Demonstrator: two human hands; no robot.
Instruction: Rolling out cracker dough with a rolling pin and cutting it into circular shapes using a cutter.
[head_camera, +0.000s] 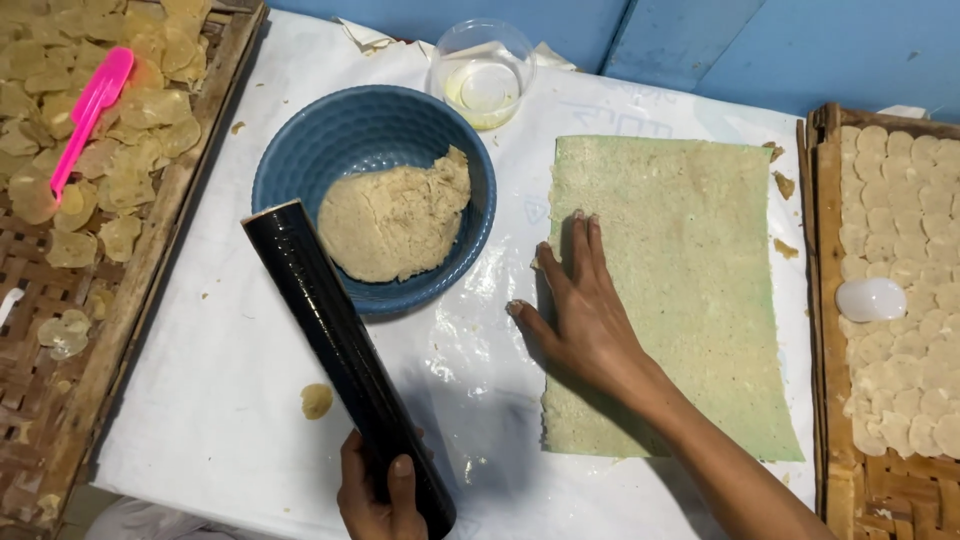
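My left hand (380, 495) grips the near end of a long black roller (335, 335), which slants up toward a blue bowl (300, 150). A lump of beige dough (395, 220) lies inside that bowl. My right hand (580, 305) rests flat, fingers together, on the left edge of a thin, pale green rectangular dough sheet (690, 270) spread on the white plastic table cover (210, 400).
A clear plastic cup of oil (482, 72) stands behind the bowl. At left a woven tray (40, 330) holds several translucent dried discs and a pink spatula (88, 112). At right another tray (825, 300) holds rows of pale round discs and a white round cutter (870, 298). A dough scrap (317, 400) lies near the roller.
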